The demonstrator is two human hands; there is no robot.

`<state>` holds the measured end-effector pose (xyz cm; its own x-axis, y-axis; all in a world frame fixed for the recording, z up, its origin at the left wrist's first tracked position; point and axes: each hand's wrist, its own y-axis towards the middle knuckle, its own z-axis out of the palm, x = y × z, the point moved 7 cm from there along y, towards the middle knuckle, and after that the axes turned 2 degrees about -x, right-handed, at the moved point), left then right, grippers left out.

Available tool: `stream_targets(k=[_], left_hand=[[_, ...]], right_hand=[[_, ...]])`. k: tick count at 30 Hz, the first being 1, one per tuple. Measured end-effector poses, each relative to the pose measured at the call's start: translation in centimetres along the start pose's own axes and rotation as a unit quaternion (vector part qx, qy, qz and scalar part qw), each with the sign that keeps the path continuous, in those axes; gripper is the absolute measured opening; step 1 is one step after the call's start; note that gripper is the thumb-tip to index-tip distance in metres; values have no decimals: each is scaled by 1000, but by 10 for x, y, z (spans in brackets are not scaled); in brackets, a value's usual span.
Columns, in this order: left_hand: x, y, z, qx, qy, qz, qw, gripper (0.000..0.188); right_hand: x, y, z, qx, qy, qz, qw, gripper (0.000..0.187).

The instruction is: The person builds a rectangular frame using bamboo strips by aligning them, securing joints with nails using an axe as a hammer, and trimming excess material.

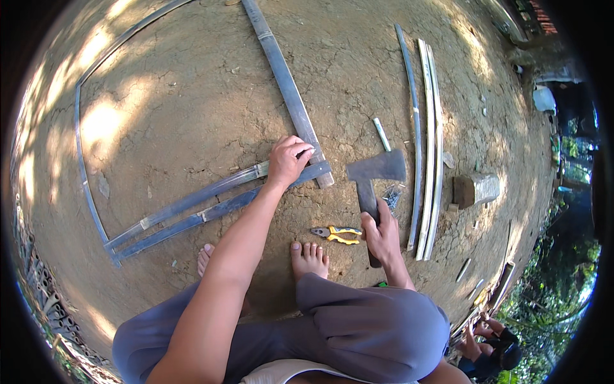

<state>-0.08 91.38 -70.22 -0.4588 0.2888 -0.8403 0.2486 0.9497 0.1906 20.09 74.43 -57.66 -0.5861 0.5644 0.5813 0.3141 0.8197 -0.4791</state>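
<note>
My right hand (381,233) is wrapped round the handle of an axe (377,168), its dark, flat head pointing away from me above the ground. My left hand (289,161) is closed in a pinch over the joint where a wide bamboo slat (284,73) meets a crossing bamboo strip (233,203). Whatever its fingertips hold is too small and shaded to make out. A second bamboo strip (198,192) runs close beside the crossing one, its end under or beside my left hand. Yellow-handled pliers (337,234) lie between my right foot and right hand.
A thin bamboo strip (82,160) bends round the left side. At right lie several long bamboo strips (430,147), a short stick (382,134), a small pile of nails (392,197) and a wooden block (476,191). Another person (489,349) sits at lower right.
</note>
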Motion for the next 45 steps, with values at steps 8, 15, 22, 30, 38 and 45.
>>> stream_targets(k=[8,15,22,30,38,45], left_hand=[[-3,-1,-3,-1,19,-3,1000,11],[2,-1,-2,-3,28,-12,1000,9],[-2,-7,1,5,6,-13,1000,9],[-3,-6,0,-5,19,-18,1000,12],[6,-4,-4,-5,-17,-13,1000,11],[5,-4,1,11,1,-41,999,12]], right_hand=[[63,56,43,-60,-193,-235,951,58],[70,58,52,-55,-213,-219,950,61],[48,60,58,-49,-211,-235,948,61],[43,67,61,-17,-234,-192,953,62],[42,57,57,-54,-169,-178,968,60],[44,58,52,-31,-194,-165,967,60]])
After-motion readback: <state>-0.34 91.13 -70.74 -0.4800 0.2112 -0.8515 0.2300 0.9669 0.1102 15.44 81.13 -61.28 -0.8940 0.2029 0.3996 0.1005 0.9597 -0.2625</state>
